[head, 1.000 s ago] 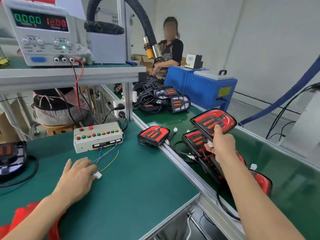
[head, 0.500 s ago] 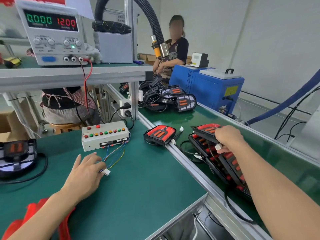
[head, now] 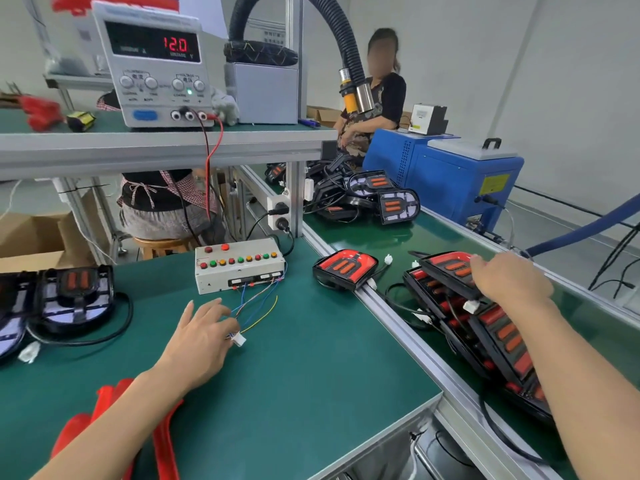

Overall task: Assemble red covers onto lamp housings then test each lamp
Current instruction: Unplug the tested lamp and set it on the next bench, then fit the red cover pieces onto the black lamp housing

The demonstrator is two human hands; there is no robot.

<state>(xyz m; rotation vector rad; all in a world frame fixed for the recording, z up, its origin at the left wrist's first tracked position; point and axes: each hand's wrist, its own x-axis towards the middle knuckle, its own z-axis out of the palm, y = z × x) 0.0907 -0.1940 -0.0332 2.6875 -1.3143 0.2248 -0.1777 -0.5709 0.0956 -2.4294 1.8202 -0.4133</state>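
Note:
My left hand [head: 201,337] lies on the green bench and pinches the white connector [head: 239,339] of the coloured wires that run to the test box [head: 239,265]. Over the conveyor, my right hand [head: 509,278] grips the upper edge of a red-covered lamp [head: 450,268], which leans on a row of several finished lamps [head: 498,334]. Another red-covered lamp [head: 344,268] sits on the rail between bench and belt. At the left edge are uncovered lamp housings [head: 76,296]. Loose red covers [head: 114,427] lie under my left forearm.
A power supply [head: 156,64] reading 12.0 stands on the shelf above, its red and black leads hanging down. More lamps [head: 381,199] are piled further up the belt beside a blue machine [head: 450,178]. A seated person [head: 377,98] works there. A black hose hangs overhead.
My right hand has lowered the lamp from the air onto the row on the belt. My left hand has kept its place on the connector. The view has shifted left.

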